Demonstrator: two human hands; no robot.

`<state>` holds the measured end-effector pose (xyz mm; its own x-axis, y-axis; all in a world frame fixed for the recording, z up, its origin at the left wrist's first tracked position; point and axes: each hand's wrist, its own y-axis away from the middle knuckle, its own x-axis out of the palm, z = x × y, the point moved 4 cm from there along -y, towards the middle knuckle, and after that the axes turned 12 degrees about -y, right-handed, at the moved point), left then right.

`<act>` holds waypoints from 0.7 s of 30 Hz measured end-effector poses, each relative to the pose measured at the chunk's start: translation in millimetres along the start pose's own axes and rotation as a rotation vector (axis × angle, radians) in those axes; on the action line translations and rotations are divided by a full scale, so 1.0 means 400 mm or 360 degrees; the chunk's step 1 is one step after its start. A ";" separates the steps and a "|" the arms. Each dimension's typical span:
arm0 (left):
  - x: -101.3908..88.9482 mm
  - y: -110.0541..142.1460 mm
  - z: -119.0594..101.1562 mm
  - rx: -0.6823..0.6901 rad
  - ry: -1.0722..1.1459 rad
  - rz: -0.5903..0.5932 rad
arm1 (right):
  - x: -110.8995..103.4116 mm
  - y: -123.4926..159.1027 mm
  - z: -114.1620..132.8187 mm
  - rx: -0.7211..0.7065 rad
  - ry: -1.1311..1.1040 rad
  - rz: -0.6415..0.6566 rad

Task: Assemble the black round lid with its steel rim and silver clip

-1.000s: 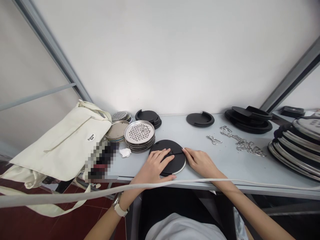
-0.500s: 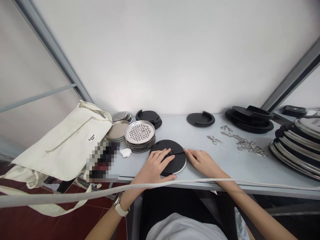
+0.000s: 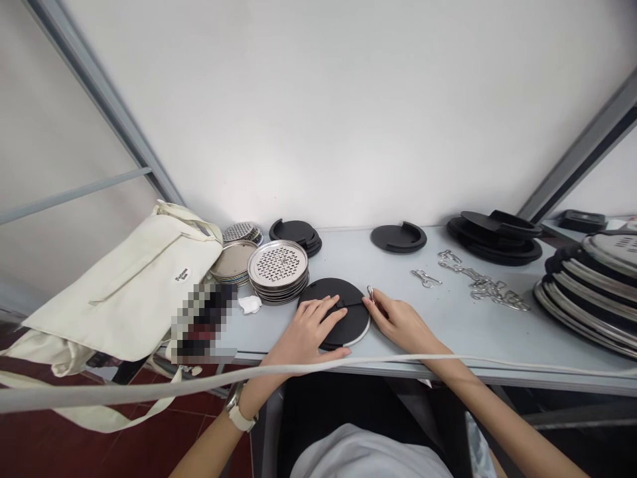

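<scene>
A round black cover (image 3: 343,312) lies on a metal disc at the near edge of the grey table (image 3: 448,332). My left hand (image 3: 306,332) rests flat on the cover with its fingers spread. At the cover's right edge, my right hand (image 3: 398,322) pinches a small metal clip (image 3: 371,292) that sticks up between the fingertips.
A stack of perforated metal discs (image 3: 277,269) stands just left of the cover, with more discs behind it. A cream tote bag (image 3: 129,292) lies at far left. Black covers (image 3: 398,237) sit along the wall, loose metal clips (image 3: 478,285) at right, tall disc stacks (image 3: 592,285) at far right.
My right hand's fingertips have shifted slightly at the cover's rim, and a small metal clip now shows between them. My left hand has stayed put.
</scene>
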<state>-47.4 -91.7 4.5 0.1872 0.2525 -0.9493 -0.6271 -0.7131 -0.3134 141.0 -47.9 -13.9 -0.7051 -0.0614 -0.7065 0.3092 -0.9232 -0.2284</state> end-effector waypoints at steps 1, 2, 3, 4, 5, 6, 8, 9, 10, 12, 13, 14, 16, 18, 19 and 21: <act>0.001 0.000 0.000 0.0002 0.0000 0.0004 | 0.000 0.000 0.000 -0.0003 -0.0005 -0.0003; 0.001 0.000 0.000 0.0004 -0.0001 0.0009 | 0.001 0.000 0.000 -0.0004 -0.0013 -0.0006; 0.002 0.001 0.000 0.0006 -0.0002 0.0015 | 0.001 0.001 -0.001 -0.0005 -0.0022 -0.0009; 0.002 0.001 0.001 0.0006 -0.0003 0.0018 | 0.001 0.001 -0.001 -0.0006 -0.0033 -0.0010; 0.002 0.001 0.001 0.0005 -0.0005 0.0020 | 0.002 0.001 -0.002 -0.0008 -0.0040 -0.0011; 0.002 0.001 0.001 0.0004 -0.0007 0.0022 | 0.002 0.002 -0.003 -0.0012 -0.0044 -0.0011; 0.002 0.000 0.001 -0.0001 -0.0008 0.0021 | 0.003 0.002 -0.005 -0.0020 -0.0046 -0.0013; 0.001 0.000 0.001 -0.0003 -0.0007 0.0021 | 0.003 0.001 -0.006 -0.0023 -0.0050 -0.0013; 0.001 0.000 0.001 -0.0004 -0.0007 0.0020 | 0.003 0.001 -0.006 -0.0023 -0.0057 -0.0013; 0.000 -0.001 0.001 -0.0004 -0.0010 0.0017 | 0.003 0.000 -0.007 -0.0023 -0.0081 -0.0013; 0.000 -0.001 0.000 -0.0004 -0.0013 0.0014 | 0.002 0.000 -0.008 -0.0024 -0.0095 -0.0013; 0.000 -0.001 0.000 -0.0003 -0.0017 0.0012 | 0.002 -0.001 -0.008 -0.0023 -0.0108 -0.0018; -0.001 -0.001 -0.001 -0.0005 -0.0020 0.0008 | 0.000 -0.001 -0.010 -0.0021 -0.0129 -0.0035; 0.000 -0.001 -0.001 -0.0007 -0.0017 0.0010 | 0.000 -0.001 -0.012 -0.0013 -0.0145 -0.0048; 0.000 -0.001 -0.001 -0.0007 -0.0015 0.0011 | 0.000 -0.001 -0.013 -0.0006 -0.0147 -0.0051; 0.001 -0.001 -0.001 -0.0005 -0.0013 0.0012 | 0.000 -0.001 -0.016 0.0009 -0.0147 -0.0055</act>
<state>-46.8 -91.7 4.3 0.1764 0.2526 -0.9514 -0.6258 -0.7172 -0.3065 144.9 -45.1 -18.1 -0.7711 -0.0637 -0.6335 0.2802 -0.9274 -0.2478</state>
